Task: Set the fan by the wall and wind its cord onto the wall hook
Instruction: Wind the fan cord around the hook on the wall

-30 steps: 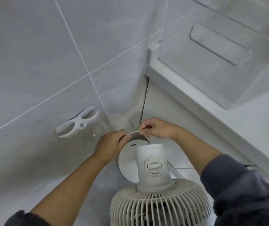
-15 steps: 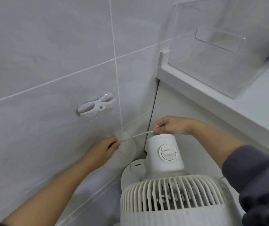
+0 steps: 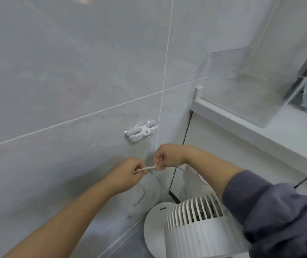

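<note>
My left hand (image 3: 128,173) and right hand (image 3: 164,157) each pinch the thin white cord (image 3: 145,168), a short taut stretch between them. It looks light and limp, so I judge it will sag unless kept tense; best gripped close to where it wraps. The wall hook (image 3: 140,132) sits just above my right hand, bare. The fan (image 3: 195,224) stands below my hands, by the wall.

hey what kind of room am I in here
Probably a bathroom or utility corner at home: glossy grey tiled wall, a stick-on white wall hook, and a white counter holding a clear plastic bin. A white fan stands in the corner.
</note>
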`<state>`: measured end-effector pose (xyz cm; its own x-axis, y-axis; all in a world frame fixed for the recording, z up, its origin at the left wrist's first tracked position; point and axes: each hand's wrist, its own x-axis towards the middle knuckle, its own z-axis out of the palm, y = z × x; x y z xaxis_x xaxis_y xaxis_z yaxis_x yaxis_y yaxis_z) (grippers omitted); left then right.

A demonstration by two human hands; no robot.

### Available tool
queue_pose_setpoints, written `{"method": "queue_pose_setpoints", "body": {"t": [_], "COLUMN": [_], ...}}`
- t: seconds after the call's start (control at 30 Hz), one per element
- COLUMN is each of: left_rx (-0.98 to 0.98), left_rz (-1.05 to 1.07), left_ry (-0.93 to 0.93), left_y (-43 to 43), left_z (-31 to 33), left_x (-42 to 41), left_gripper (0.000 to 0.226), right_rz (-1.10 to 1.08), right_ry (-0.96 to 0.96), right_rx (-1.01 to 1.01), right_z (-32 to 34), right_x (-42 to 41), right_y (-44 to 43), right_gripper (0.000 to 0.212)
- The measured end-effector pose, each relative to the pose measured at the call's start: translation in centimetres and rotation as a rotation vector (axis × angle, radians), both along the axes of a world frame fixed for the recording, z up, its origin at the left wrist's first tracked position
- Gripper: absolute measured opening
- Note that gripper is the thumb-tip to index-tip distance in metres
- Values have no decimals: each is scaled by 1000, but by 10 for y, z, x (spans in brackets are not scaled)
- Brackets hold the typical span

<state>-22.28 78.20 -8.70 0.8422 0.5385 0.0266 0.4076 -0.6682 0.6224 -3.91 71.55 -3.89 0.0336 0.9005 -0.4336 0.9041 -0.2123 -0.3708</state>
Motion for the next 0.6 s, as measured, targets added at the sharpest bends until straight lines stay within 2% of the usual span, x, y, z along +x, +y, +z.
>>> {"method": "queue_pose_setpoints", "body": {"t": [0.03,0.13,0.23,0.3,0.47,0.6], "left_rx": [2,-6,13,29,-20,-186], "left_rz": [4,13,12,26,174,301], "left_ry": [31,106,110,106,-56,-230], "left_y": [1,4,5,4,5,3], "left_z": [-4,-16,-20,-20,-16,-8], "left_x": [-4,-17,-22,-20,-21,-24], "left_gripper": [14,20,7,8,24,30], "right_rz": [6,-58,-111,-112,-122,-66], "right_ry": [-12,-15,-22,-45,-52,-12], "right_rx": [10,72,98,116,139,127], "right_z": [-1,4,8,7,3,-1], "right_x": [-1,4,9,7,4,-7], "right_y": [1,-5,-12,-13,-13,-15], "right_gripper": [6,4,8,7,10,11]}}
